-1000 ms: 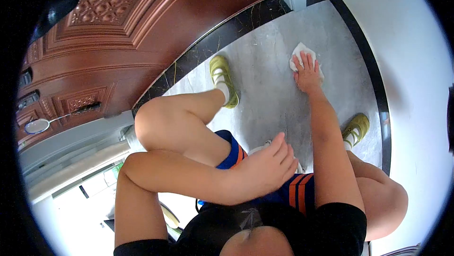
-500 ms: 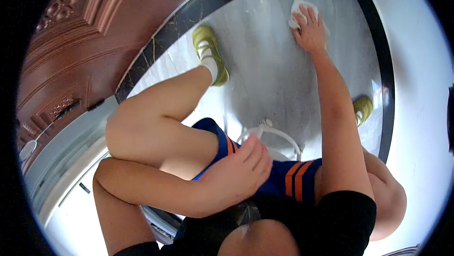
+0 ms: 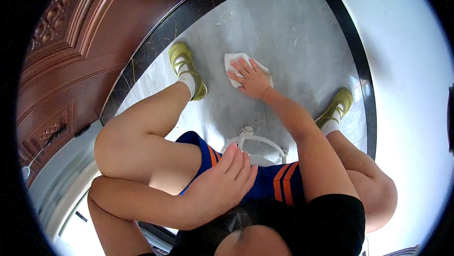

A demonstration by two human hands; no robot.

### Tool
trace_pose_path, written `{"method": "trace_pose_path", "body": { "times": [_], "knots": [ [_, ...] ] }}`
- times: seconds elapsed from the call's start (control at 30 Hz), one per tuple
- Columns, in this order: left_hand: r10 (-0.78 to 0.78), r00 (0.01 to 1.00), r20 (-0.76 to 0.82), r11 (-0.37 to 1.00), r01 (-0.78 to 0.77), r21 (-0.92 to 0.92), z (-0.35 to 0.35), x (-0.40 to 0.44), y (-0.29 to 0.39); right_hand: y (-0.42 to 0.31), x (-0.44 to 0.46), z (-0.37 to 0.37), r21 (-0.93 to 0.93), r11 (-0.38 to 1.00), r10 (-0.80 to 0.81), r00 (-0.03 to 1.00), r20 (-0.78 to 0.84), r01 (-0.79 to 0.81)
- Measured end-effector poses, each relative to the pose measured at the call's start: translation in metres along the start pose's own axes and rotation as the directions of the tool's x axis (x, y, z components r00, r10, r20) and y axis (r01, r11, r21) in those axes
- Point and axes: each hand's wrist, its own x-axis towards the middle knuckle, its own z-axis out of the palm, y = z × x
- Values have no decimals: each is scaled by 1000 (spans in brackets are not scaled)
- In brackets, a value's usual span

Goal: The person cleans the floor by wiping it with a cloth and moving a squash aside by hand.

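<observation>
White cloth (image 3: 230,65) lies on the grey floor (image 3: 283,24) under the right hand (image 3: 254,80), whose palm rests on it, fingers spread and flat. Up near the blue shorts (image 3: 264,182), the left hand (image 3: 222,185) hangs loosely open, fingers extended and slightly bent. Just beyond its fingertips curves a white frame (image 3: 267,140). Green shoes (image 3: 343,96) stand on either side of the cloth. Farther out, black edging (image 3: 362,62) borders the floor, with a reddish-brown door (image 3: 113,33) to the left and a white wall (image 3: 406,66) to the right.
</observation>
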Motion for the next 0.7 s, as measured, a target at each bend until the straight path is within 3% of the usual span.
{"method": "trace_pose_path", "body": {
  "times": [0.03,0.13,0.17,0.27,0.33,0.4,0.5,0.63,0.7],
  "knots": [
    [8,1000,3,1000,-8,-15,1,1,4,7,0,1,13,998,-68,998,-12,68],
    [33,999,0,999,-33,-36,2,5,10,62,8,-10,-81,993,84,994,-67,-90],
    [43,999,3,998,-43,-40,2,6,12,89,8,-19,-46,975,213,973,-91,-218],
    [31,1000,8,998,-30,-55,4,9,14,159,-20,-51,-103,847,479,833,-278,-522],
    [38,999,22,998,-37,-42,8,9,14,208,-59,-42,-137,741,564,719,-406,-658],
    [33,999,23,999,-32,-29,12,7,13,219,-95,-43,-106,695,621,669,-408,-711],
    [5,1000,16,999,-4,-33,12,4,7,199,-105,-34,-137,634,676,632,-379,-761],
    [18,1000,-7,999,-19,-46,17,-1,11,110,-90,-22,-233,751,584,786,-204,-618],
    [17,1000,-19,999,-18,-41,19,-2,13,64,-76,0,-135,861,470,869,-154,-490]
  ]
}}
